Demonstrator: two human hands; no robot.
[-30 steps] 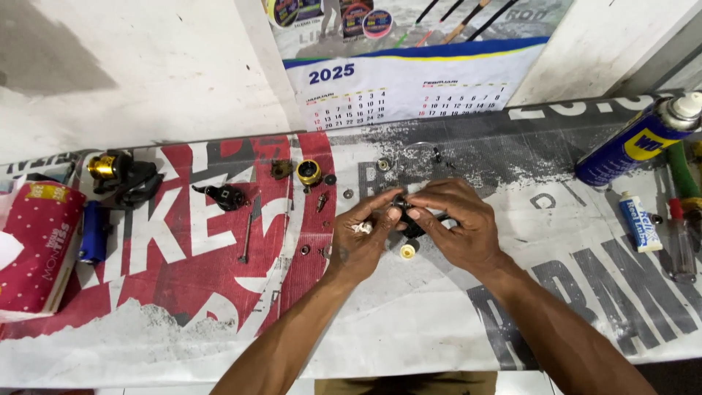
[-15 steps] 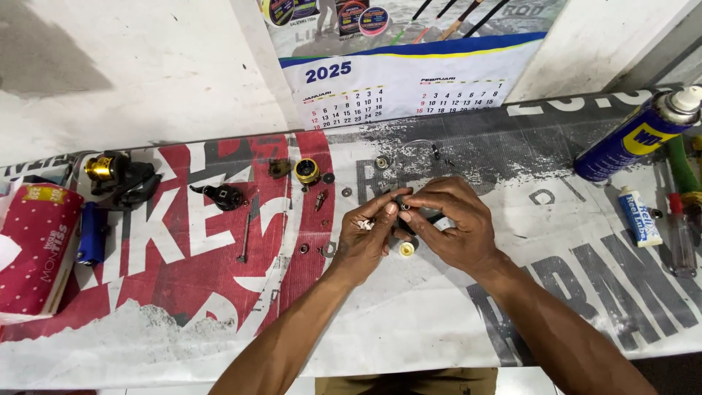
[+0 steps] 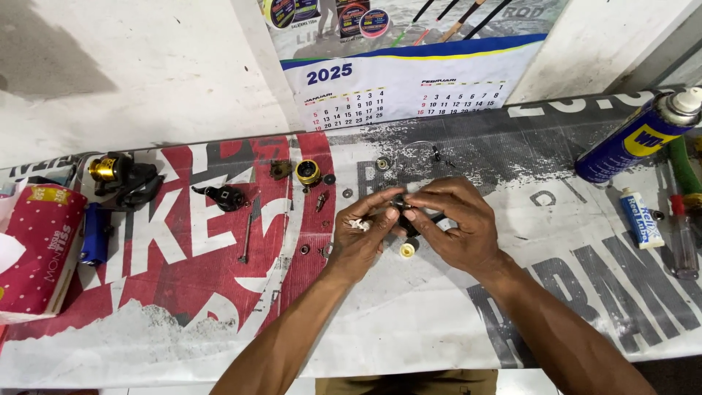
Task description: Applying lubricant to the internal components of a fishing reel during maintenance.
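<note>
My left hand [image 3: 360, 238] and my right hand [image 3: 455, 225] meet at the middle of the bench over a small black reel part [image 3: 404, 212], pinched between the fingertips of both. A scrap of white tissue [image 3: 357, 224] is tucked in my left fingers. Just under the hands a small cream-coloured cap [image 3: 407, 250] lies on the banner. Most of the black part is hidden by my fingers.
Loose reel pieces lie left of the hands: a gold spool [image 3: 308, 172], a black handle piece [image 3: 224, 196], a thin shaft [image 3: 246, 238], small washers, a black-and-gold reel body [image 3: 121, 178]. A red tissue pack [image 3: 33, 252] sits far left. A blue spray can [image 3: 635, 137], grease tube [image 3: 638, 218] stand right.
My hands have stayed at the same spot; only the fingers have shifted slightly around the black part.
</note>
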